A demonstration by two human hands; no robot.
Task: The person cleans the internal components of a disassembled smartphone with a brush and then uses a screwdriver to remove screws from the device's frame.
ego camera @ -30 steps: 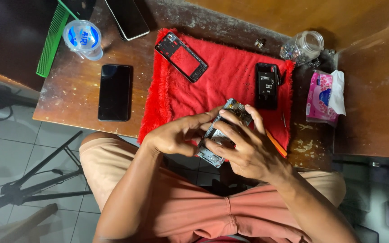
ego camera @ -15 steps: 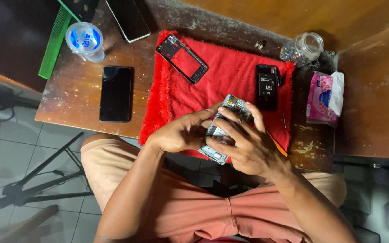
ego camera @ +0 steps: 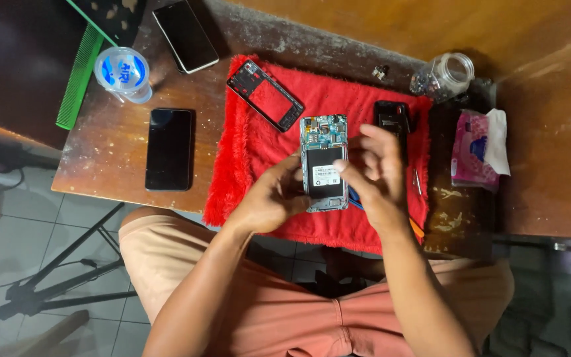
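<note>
1. Opened phone (ego camera: 324, 163), back cover off, battery & circuit board showing, held upright-ish over the red cloth (ego camera: 246, 165), roughly mid-cloth, between both hands.
2. Left hand (ego camera: 273, 198) sits just left of & below the phone; fingers curl round its left edge & lower part, gripping it. Thumb side touches the phone's rim.
3. Right hand (ego camera: 378, 175) is just right of the phone, fingers loosely spread & partly bent; one fingertip touches the phone's right edge near the battery. Rest of the fingers are apart from it, holding nothing I can make out.
4. Under the right hand, a bit of a blue tool (ego camera: 355, 198) peeks out by the phone's lower right corner; cannot tell if hand touches it.
5. On the cloth, upper left of the phone: black phone frame (ego camera: 264, 94), tilted, empty middle. Upper right, near the right hand's fingertips: dark phone part (ego camera: 391, 118).
6. Off the cloth on the bench (ego camera: 110, 158): black phone (ego camera: 169, 149) face up, well left; another phone (ego camera: 185, 36) at the top; plastic cup w/ blue-white lid (ego camera: 123, 71); green comb (ego camera: 79, 76) at the left edge.
7. Right side: glass jar (ego camera: 444, 76) lying near the cloth's top right corner, pink tissue pack (ego camera: 477, 149) beyond the cloth's right edge.
8. Person sits w/ knees under the bench edge, salmon shorts (ego camera: 299, 311) in view.
</note>
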